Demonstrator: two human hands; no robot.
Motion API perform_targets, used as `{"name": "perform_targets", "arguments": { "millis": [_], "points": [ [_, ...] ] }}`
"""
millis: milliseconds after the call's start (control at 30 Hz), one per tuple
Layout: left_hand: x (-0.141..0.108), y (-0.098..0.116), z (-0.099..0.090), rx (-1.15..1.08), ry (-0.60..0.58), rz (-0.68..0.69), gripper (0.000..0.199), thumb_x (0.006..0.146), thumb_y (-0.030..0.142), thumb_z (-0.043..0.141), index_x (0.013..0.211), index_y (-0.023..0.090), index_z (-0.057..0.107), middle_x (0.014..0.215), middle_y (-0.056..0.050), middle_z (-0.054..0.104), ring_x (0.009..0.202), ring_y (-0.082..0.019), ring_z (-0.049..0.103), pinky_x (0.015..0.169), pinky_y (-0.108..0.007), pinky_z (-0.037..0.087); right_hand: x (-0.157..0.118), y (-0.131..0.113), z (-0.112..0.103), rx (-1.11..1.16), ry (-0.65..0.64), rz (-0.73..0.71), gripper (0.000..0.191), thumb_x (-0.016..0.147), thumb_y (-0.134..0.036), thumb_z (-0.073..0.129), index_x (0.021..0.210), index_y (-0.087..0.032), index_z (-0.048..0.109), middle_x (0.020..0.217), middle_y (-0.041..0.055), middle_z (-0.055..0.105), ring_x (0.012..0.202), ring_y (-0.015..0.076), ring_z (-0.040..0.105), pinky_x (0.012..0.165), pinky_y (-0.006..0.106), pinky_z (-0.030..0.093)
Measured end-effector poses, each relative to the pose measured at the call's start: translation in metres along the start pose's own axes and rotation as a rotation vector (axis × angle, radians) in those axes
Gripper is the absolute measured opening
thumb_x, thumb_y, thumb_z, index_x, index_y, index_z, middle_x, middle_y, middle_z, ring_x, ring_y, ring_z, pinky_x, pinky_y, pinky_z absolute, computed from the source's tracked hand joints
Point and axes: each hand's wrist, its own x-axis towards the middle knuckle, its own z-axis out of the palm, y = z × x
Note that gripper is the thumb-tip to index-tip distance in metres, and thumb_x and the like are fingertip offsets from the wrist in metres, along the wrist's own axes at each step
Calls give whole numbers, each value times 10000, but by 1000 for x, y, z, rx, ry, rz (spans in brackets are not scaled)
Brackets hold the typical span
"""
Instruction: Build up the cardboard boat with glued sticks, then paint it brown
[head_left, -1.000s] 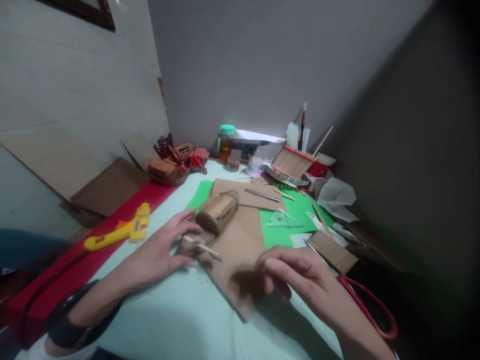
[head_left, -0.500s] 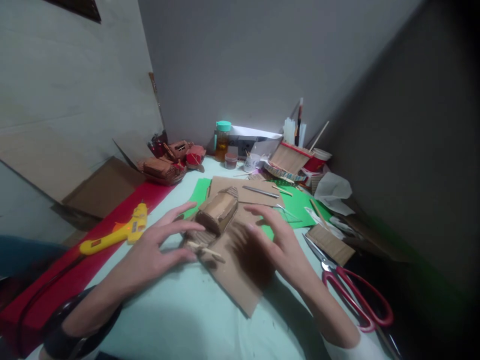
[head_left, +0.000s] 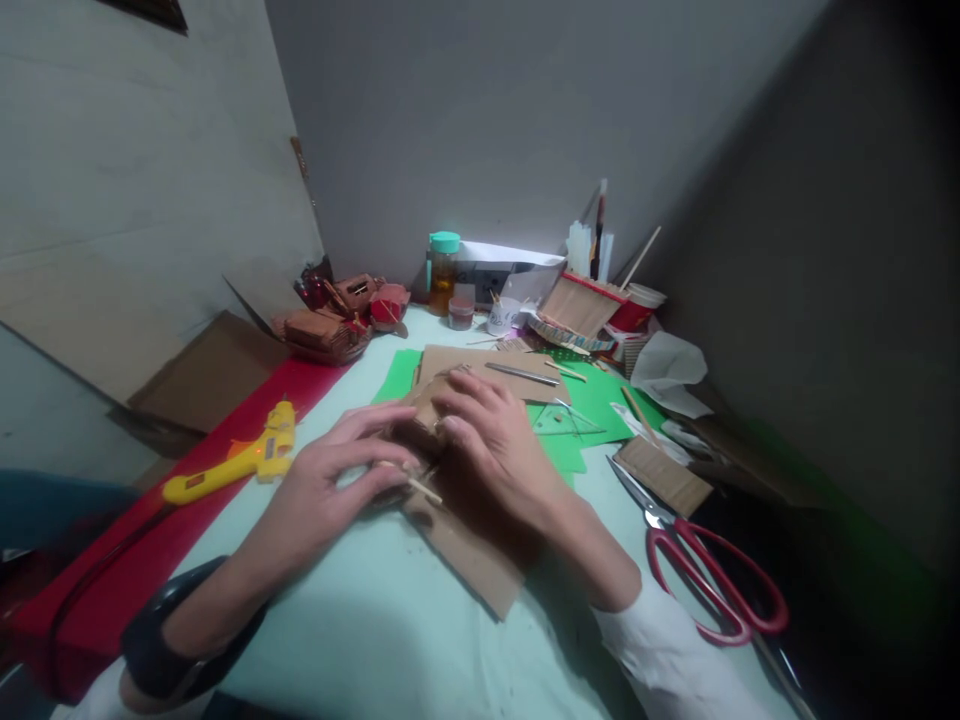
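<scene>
Between my two hands is a small cardboard model (head_left: 427, 405) with a rounded top, mostly covered by fingers. My left hand (head_left: 337, 462) closes on its near left end, thumb and fingers drawn together. Curved over the model's right side is my right hand (head_left: 499, 445), its fingertips against the cardboard. A short wooden stick (head_left: 425, 490) juts out beside my left thumb; whether it is attached to the model, I cannot tell. Beneath the model lies a brown cardboard sheet (head_left: 480, 570).
A yellow glue gun (head_left: 232, 465) lies at the left on a red surface (head_left: 112, 580). Red-handled scissors (head_left: 697, 560) and a cardboard piece (head_left: 664, 475) are at the right. A metal blade-like tool (head_left: 521, 373) rests behind. Cups, a bottle (head_left: 444, 275) and crafted models stand at the back.
Both hands, spread apart around the cardboard model before, have come inward and closed on it. My right hand moved left and now covers much of it.
</scene>
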Motion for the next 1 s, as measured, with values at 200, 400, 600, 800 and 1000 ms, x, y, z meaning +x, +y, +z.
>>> {"name": "perform_targets", "arguments": {
  "millis": [200, 400, 600, 800, 1000],
  "points": [
    [3, -1, 4, 8, 17, -5, 125, 962, 371, 661, 942, 359, 783, 1386, 14, 683, 1318, -252, 590, 1157, -483, 441, -1, 2, 4, -12, 4, -4, 322, 1090, -323, 458, 1300, -208, 672, 1572, 109, 531, 1502, 292, 372, 1208, 551, 308],
    [5, -1, 7, 23, 11, -2, 97, 958, 389, 673, 956, 387, 770, 1398, 49, 677, 1342, -225, 564, 1177, -455, 394, -1, 3, 6, -12, 27, -20, 318, 1087, -330, 464, 1284, -208, 682, 1568, 98, 536, 1505, 290, 367, 1213, 543, 307],
    [4, -3, 8, 24, -7, 2, 101, 967, 373, 661, 961, 392, 761, 1409, 60, 672, 1352, -212, 559, 1172, -442, 396, -3, 5, 7, -11, 33, -34, 332, 1089, -326, 453, 1301, -199, 675, 1561, 107, 542, 1481, 308, 392, 1195, 562, 330],
    [2, -3, 6, 26, 23, 20, 78, 949, 358, 684, 970, 366, 759, 1414, 30, 666, 1343, -222, 564, 1167, -433, 401, -5, 5, 10, -6, 67, -48, 336, 1079, -332, 470, 1301, -184, 673, 1544, 143, 547, 1462, 325, 417, 1183, 578, 342],
    [3, -2, 6, 20, 35, 26, 139, 931, 377, 706, 1060, 372, 759, 1416, 7, 664, 1333, -235, 574, 1158, -437, 413, -7, 7, 8, 26, 123, -53, 362, 1073, -340, 460, 1340, -176, 642, 1529, 146, 557, 1455, 308, 432, 1190, 566, 354]
  ]
}}
